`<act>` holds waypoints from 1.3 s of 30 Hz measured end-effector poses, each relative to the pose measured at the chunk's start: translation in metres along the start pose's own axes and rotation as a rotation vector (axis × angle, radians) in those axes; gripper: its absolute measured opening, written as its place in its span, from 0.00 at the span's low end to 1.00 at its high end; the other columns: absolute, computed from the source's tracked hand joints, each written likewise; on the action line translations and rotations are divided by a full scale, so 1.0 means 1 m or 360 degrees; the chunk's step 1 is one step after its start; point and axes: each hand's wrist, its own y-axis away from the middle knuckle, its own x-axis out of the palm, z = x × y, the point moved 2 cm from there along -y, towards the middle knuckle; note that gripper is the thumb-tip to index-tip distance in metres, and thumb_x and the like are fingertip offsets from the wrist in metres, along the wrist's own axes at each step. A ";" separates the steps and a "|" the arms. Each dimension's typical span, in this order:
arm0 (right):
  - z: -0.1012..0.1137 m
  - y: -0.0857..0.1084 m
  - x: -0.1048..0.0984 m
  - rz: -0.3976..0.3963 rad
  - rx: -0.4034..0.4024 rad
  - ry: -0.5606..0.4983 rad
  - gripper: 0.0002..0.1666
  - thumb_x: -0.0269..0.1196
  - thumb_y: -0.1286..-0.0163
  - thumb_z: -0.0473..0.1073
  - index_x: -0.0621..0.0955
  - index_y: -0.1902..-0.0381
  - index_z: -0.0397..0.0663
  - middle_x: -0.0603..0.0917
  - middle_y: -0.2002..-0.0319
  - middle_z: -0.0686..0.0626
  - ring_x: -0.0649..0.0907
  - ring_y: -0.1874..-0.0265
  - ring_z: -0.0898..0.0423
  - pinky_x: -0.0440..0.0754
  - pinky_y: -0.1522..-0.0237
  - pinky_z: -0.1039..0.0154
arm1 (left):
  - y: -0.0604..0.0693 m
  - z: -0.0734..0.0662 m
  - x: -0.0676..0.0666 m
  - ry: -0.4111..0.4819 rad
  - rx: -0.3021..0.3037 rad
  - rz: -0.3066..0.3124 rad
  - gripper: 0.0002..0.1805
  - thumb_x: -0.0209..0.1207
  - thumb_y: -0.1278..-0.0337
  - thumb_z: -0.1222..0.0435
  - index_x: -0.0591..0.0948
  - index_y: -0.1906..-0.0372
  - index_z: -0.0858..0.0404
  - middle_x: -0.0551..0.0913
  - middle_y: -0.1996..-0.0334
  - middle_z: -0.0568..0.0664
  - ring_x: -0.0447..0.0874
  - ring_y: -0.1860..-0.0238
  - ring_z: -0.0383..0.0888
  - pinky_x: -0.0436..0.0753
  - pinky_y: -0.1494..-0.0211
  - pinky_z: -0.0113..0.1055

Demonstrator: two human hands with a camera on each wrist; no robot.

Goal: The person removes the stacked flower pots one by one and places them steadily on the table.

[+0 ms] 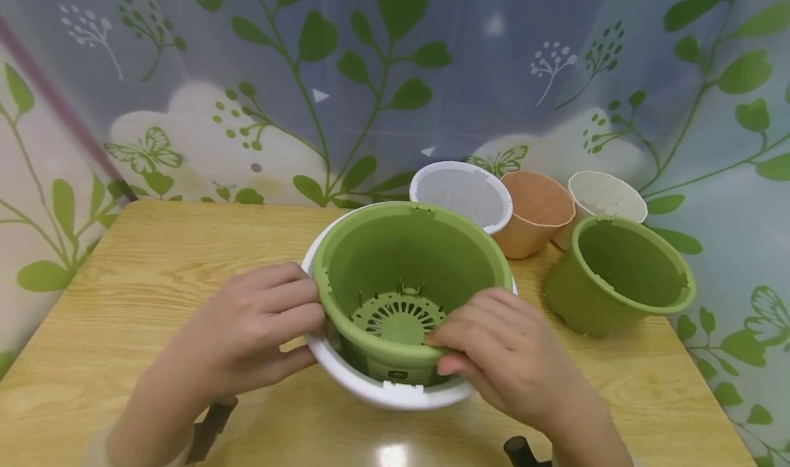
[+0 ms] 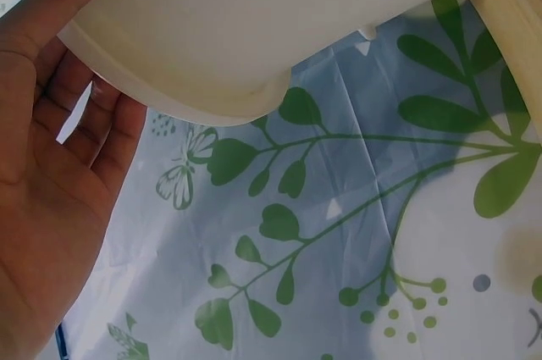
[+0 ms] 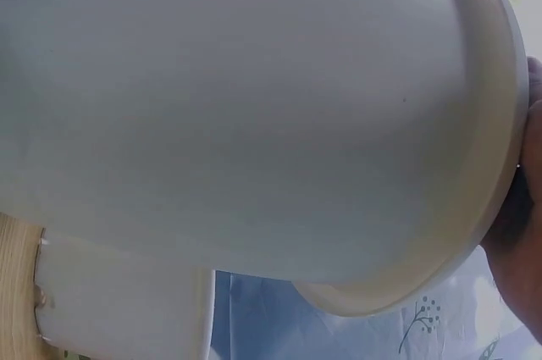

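A green flowerpot [image 1: 407,244] with a slotted bottom sits inside a larger white flowerpot [image 1: 401,400], its rim standing above the white one. At their left side, my left hand [image 1: 262,333] holds the white rim, fingers over it against the green rim and thumb below. The left wrist view shows that hand [image 2: 63,174] at the white pot's [image 2: 195,38] edge. My right hand [image 1: 503,350] pinches the green rim at the front right, fingers over the edge and thumb outside. In the right wrist view, the white pot's wall [image 3: 254,123] hides most of that hand [image 3: 521,233].
On the wooden table [image 1: 185,247], another green flowerpot [image 1: 580,292] stands at the right. Behind are an orange pot [image 1: 521,241], a cream pot [image 1: 607,199] and a white-rimmed pot [image 1: 459,196]. A leaf-printed curtain [image 1: 370,110] hangs behind the table.
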 end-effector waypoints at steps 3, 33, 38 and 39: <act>0.000 -0.002 -0.002 0.0011 -0.0002 -0.0035 0.20 0.58 0.28 0.53 0.82 0.61 0.39 0.83 0.68 0.53 0.80 0.71 0.58 0.77 0.64 0.63 | -0.001 0.000 0.000 0.0005 -0.0001 0.0001 0.11 0.71 0.59 0.66 0.79 0.71 0.57 0.76 0.70 0.42 0.74 0.67 0.42 0.77 0.61 0.33; 0.000 -0.005 -0.018 -0.0320 -0.0079 0.0174 0.15 0.57 0.27 0.42 0.84 0.70 0.41 0.83 0.74 0.49 0.79 0.74 0.51 0.76 0.64 0.56 | 0.002 0.000 0.002 0.0020 -0.0055 0.0052 0.13 0.73 0.60 0.65 0.79 0.68 0.56 0.75 0.67 0.41 0.73 0.65 0.40 0.75 0.60 0.30; 0.001 -0.005 -0.023 -0.0459 -0.0094 0.0208 0.17 0.60 0.27 0.44 0.84 0.73 0.41 0.83 0.77 0.50 0.79 0.75 0.50 0.77 0.61 0.54 | 0.002 0.000 0.003 0.0019 -0.0059 0.0061 0.13 0.72 0.59 0.64 0.78 0.69 0.56 0.75 0.68 0.41 0.72 0.65 0.40 0.75 0.60 0.30; 0.001 -0.005 -0.024 -0.0495 -0.0097 0.0210 0.17 0.60 0.28 0.44 0.84 0.74 0.41 0.82 0.78 0.49 0.78 0.76 0.51 0.78 0.60 0.54 | 0.003 0.000 0.003 0.0015 -0.0060 0.0062 0.13 0.72 0.59 0.64 0.78 0.69 0.56 0.75 0.68 0.41 0.72 0.64 0.40 0.75 0.60 0.30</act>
